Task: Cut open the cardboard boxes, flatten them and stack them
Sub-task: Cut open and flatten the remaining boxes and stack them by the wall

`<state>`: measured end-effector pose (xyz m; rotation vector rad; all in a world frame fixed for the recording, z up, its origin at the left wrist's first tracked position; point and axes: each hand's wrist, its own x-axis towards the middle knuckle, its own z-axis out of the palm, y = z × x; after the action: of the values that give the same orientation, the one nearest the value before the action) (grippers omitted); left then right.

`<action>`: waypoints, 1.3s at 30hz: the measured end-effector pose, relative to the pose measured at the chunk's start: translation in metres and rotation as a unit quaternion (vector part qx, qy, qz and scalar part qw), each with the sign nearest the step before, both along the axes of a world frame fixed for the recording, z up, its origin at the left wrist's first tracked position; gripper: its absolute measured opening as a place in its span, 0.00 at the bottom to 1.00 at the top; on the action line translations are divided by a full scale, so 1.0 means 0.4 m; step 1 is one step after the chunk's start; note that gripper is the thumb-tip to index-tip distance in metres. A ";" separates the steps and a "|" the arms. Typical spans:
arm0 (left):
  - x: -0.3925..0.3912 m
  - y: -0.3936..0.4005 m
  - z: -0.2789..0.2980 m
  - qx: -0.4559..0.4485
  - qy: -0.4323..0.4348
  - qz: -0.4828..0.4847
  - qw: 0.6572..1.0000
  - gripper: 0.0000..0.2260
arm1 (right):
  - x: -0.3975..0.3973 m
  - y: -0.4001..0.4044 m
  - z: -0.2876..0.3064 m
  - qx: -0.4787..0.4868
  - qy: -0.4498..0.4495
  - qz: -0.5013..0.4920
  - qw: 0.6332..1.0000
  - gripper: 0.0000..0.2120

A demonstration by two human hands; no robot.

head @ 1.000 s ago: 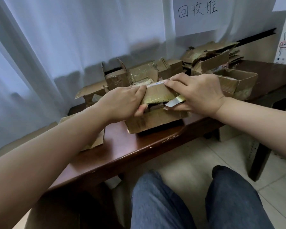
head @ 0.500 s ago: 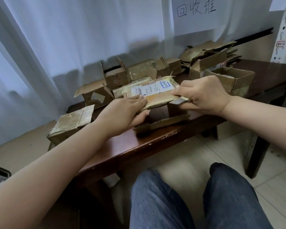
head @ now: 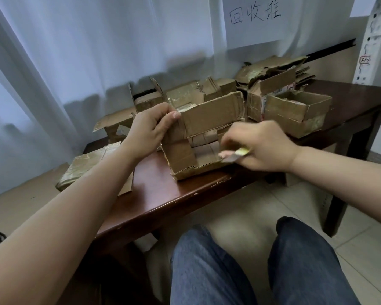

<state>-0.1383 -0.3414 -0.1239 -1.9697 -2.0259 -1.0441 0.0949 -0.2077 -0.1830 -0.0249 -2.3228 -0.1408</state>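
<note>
The box (head: 198, 146) at the table's (head: 154, 194) near edge had come open: half a second before, its labelled lid was only half raised, and now that lid stood upright with its plain brown underside facing the person and the hollow inside exposed. The left hand (head: 150, 128) gripped the lid's left corner, thumb in front and fingers curled behind. The right hand (head: 260, 146) had dropped from the lid's right edge to the box's right wall, fingers closed round a small knife (head: 238, 155) with a yellow handle, its grey blade pointing toward the box. Judged from this, the top seam was already cut, and the walls or corners remained to be slit before the box could lie flat.

The right hand was motion-blurred, so whether the blade touched the cardboard could not be told. The box's far wall and right wall were hidden behind the lid and the hand. Several other boxes (head: 295, 113) sat behind, 1 of them open-topped on the right, and a ragged heap (head: 273, 67) of flattened card lay at the far corner; its count was unclear. A taped box (head: 86, 166) on the left was partly hidden by the left forearm.
</note>
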 end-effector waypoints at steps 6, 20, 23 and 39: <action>0.001 0.017 0.002 -0.005 -0.034 0.034 0.999 0.17 | -0.016 -0.048 -0.102 -0.013 -0.191 -0.054 0.980 0.19; 0.008 0.033 -0.018 0.066 -0.030 0.035 0.997 0.11 | -0.060 -0.056 -0.010 -0.294 0.152 -0.283 0.900 0.47; 0.018 0.034 -0.033 0.085 -0.020 0.056 0.995 0.07 | -0.079 -0.058 0.000 -0.295 0.110 -0.310 0.897 0.52; 0.124 0.013 -0.132 0.044 0.179 0.247 0.951 0.40 | -0.037 -0.036 0.011 -0.236 0.039 -0.301 0.923 0.43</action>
<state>-0.0888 -0.3362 -0.1767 -1.3683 -2.0558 -0.6011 0.0802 -0.2222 -0.1786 -0.9708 -2.1445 0.1168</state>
